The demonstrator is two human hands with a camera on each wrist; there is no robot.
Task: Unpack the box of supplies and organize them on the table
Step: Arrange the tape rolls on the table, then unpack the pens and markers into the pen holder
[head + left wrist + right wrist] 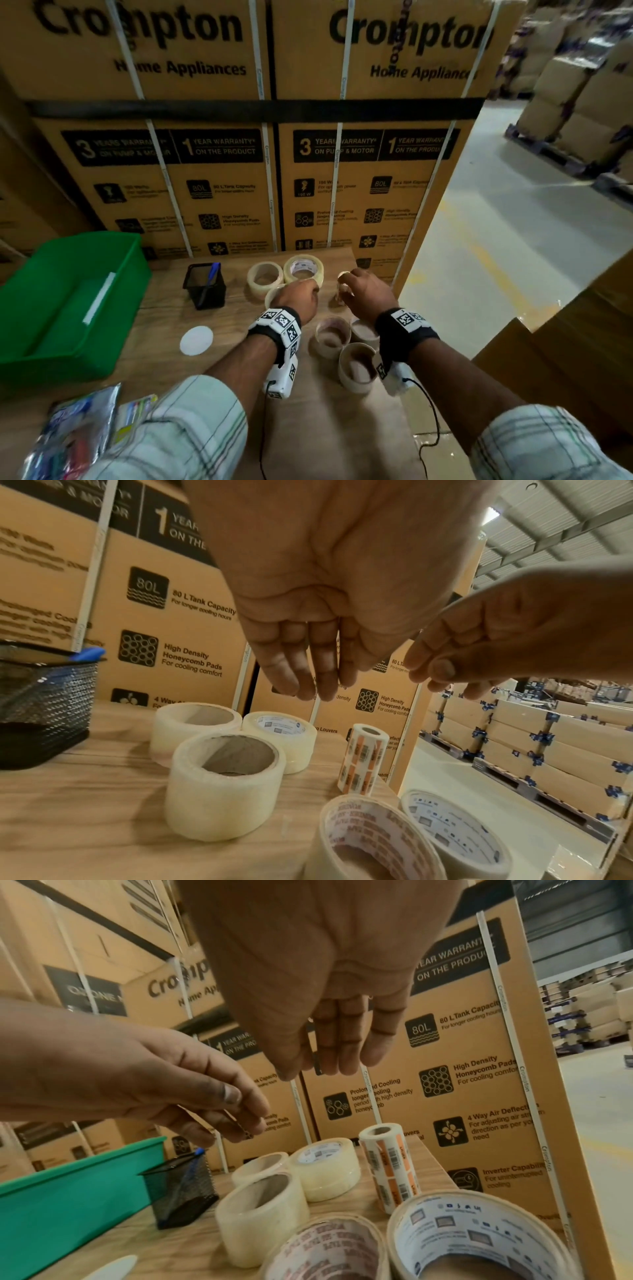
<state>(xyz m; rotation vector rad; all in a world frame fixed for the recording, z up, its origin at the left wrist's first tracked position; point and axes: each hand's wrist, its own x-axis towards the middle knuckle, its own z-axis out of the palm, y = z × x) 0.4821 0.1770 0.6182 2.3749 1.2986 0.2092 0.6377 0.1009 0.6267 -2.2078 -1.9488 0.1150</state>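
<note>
Several tape rolls stand on the wooden table (pixel 164 342). Three clear rolls (pixel 226 785) cluster at the back, and printed-core rolls (pixel 333 335) sit nearer me. A small upright roll of orange labels (pixel 366 761) stands at the back right. My left hand (pixel 308 669) hovers above the clear rolls with straight fingers and holds nothing. My right hand (pixel 329 1058) hangs just above the label roll (pixel 390 1167), fingers straight and empty. In the head view both hands (pixel 301 294) (pixel 359 291) are side by side over the rolls.
A green plastic bin (pixel 130 274) with a white strip inside sits at the left. Next to it stands a black mesh pen holder (pixel 205 287) with a blue pen. A white disc (pixel 196 340) lies on the table, pen packets (pixel 78 435) at front left. Stacked cartons (pixel 239 137) wall the back.
</note>
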